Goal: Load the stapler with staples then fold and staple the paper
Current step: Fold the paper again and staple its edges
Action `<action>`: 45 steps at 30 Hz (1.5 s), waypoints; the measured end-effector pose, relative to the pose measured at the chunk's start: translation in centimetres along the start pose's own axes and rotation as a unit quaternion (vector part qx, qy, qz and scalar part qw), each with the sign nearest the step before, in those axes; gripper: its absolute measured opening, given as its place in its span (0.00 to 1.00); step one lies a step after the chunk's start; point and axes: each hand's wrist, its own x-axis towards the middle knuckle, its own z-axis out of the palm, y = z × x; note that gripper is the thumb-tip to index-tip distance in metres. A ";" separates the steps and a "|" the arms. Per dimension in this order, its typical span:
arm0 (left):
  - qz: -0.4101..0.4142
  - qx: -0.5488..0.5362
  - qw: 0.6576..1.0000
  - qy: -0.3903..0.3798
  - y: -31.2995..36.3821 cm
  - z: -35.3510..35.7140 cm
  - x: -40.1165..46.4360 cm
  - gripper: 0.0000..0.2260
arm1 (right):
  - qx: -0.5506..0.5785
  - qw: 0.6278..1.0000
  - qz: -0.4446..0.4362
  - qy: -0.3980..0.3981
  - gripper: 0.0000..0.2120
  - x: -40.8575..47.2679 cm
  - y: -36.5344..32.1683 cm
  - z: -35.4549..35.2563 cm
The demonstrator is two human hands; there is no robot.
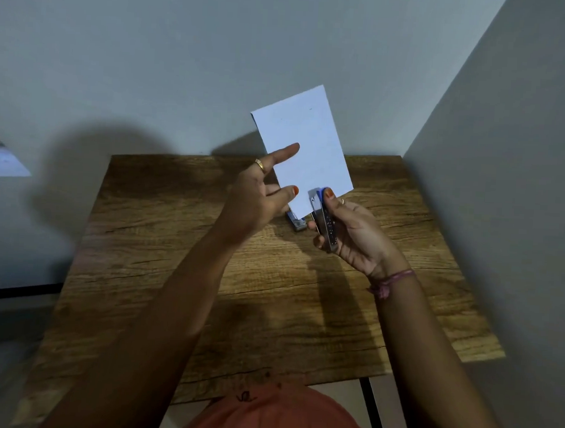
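A: Left hand (262, 196)?

B: Pinched on the folded paper (303, 139) near its lower left edge. Thumb in front, forefinger stretched flat across the sheet, remaining fingers hidden behind.

A: And the right hand (355, 232)?

B: Closed round the stapler (326, 221), thumb on the blue head, fingers curled under the metal body. Could not tell whether the mouth was squeezed fully together.

A: Where against the paper?

B: Right at the bottom edge, nose pointed up and away into the sheet. Held the paper upright above the table (206, 275), long axis rising from the hands toward the wall and leaning slightly left. Kept the stapler's long axis roughly in line with it.

A: Nearer hand for the staple?

B: The right, clearly, already touching the lower edge. Looked like the stapling step, with loading and folding judged done.

A: Anything else?

B: A small grey-blue object (296, 223) on the table just below the paper. Too dim to name.
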 end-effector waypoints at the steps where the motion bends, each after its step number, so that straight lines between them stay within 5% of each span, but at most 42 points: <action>1: 0.002 0.004 1.000 -0.005 0.0 -0.1 0.0 0.26 | 0.000 1.000 0.002 0.005 0.10 -0.1 0.0 0.1; 7: 0.027 0.013 0.999 -0.021 0.2 0.1 -0.2 0.28 | 0.011 1.000 0.005 0.028 0.08 0.0 0.5 0.3; 13: 0.030 -0.083 0.993 0.074 -0.7 1.3 -0.3 0.50 | 0.015 0.999 -0.018 0.041 0.06 0.4 0.8 0.1; 20: -0.094 -0.124 0.984 0.091 -2.8 4.5 -1.1 0.20 | 0.030 0.998 -0.032 0.051 0.05 1.0 1.1 0.3; 32: -0.076 -0.183 0.963 0.181 -2.0 5.1 -0.6 0.12 | -0.019 0.992 -0.083 0.090 0.08 1.5 1.2 2.7; 40: -0.120 -0.237 0.962 0.067 -0.1 2.2 0.2 0.12 | -0.032 0.995 -0.090 0.038 0.11 1.7 1.0 3.0; 45: -0.110 -0.220 0.966 0.081 0.8 0.9 0.7 0.10 | -0.033 0.997 -0.063 0.035 0.10 1.5 0.7 2.5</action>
